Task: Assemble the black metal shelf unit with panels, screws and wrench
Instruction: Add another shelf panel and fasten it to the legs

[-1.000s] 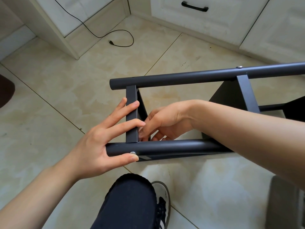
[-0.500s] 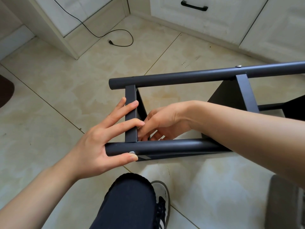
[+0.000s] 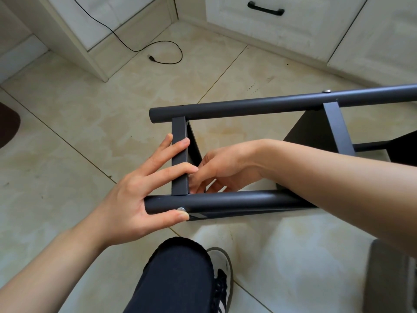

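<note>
The black shelf unit lies on its side on the tiled floor, with a near tube and a far tube joined by an end panel. My left hand lies with straight fingers across the panel's edge. Its thumb presses beside a silver screw on the near tube. My right hand reaches inside the frame, fingers bent toward the inner corner behind the panel. What its fingertips touch is hidden. A second panel and screw sit further right.
White cabinets line the back, and a black cable trails on the floor in front of them. My knee and shoe are just below the frame. A blurred dark object stands at lower right, and a dark mat lies at far left.
My right fingers have shifted slightly at the inner corner. My left hand and the frame stay where they were.
</note>
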Motion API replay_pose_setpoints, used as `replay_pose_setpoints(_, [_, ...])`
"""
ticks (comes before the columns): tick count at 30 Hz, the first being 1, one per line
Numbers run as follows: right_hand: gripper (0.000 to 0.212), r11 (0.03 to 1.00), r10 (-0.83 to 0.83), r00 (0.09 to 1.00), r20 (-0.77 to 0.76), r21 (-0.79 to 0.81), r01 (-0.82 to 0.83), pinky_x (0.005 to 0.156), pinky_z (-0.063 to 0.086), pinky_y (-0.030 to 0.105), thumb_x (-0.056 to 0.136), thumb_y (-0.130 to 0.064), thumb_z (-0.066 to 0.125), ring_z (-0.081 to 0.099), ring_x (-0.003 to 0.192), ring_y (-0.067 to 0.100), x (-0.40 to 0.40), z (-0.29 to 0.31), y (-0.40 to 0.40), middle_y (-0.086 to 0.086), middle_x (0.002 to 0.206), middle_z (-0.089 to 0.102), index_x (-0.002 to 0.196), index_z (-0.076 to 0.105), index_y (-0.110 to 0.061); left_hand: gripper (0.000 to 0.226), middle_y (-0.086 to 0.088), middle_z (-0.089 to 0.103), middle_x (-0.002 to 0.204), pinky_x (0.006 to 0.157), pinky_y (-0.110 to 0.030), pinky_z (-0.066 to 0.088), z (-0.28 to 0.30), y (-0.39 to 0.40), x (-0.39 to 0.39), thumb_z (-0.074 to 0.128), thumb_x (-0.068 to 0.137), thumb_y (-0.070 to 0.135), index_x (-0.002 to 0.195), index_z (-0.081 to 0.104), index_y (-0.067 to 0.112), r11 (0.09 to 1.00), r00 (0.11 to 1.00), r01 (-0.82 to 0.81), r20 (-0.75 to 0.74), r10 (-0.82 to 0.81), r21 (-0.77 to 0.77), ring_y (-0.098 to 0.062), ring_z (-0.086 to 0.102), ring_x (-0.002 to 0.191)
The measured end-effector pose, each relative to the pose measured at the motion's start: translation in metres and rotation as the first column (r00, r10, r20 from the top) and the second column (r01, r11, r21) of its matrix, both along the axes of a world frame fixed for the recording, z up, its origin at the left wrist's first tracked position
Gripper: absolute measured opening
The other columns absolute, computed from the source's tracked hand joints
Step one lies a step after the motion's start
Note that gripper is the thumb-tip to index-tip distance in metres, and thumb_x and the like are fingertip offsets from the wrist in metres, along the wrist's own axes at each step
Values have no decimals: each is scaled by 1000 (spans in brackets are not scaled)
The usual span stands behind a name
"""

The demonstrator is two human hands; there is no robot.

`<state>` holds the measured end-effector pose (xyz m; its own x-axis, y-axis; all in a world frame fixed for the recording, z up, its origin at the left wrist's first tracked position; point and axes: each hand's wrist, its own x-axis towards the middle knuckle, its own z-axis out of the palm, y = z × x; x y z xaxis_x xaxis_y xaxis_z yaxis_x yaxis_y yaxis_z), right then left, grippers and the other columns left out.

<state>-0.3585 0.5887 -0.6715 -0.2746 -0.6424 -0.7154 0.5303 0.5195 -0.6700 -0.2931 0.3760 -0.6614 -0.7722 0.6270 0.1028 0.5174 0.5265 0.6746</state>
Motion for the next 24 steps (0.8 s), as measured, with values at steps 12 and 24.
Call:
replay_pose_setpoints(12, [18, 1000, 6, 1000, -17, -14, -6, 81, 48, 34, 97, -21, 58, 58, 80, 20, 1, -1, 0, 4, 82, 66, 92, 68, -8, 58, 18, 24, 165, 118, -15, 19, 0, 0, 0, 69, 81, 46, 136, 50, 41, 1000, 1000, -3, 2, 3, 1, -14, 12, 156])
replay_pose_setpoints(24, [14, 998, -18, 1000, 1, -60, 18, 77, 49, 32, 96, -16, 59, 59, 73, 16, 1, -2, 0, 4, 80, 66, 88, 67, -8, 58, 19, 24, 165, 117, -13, 19, 1, 1, 1, 68, 81, 46, 136, 51, 39, 1000, 1000, -6, 2, 6, 9, -13, 13, 155])
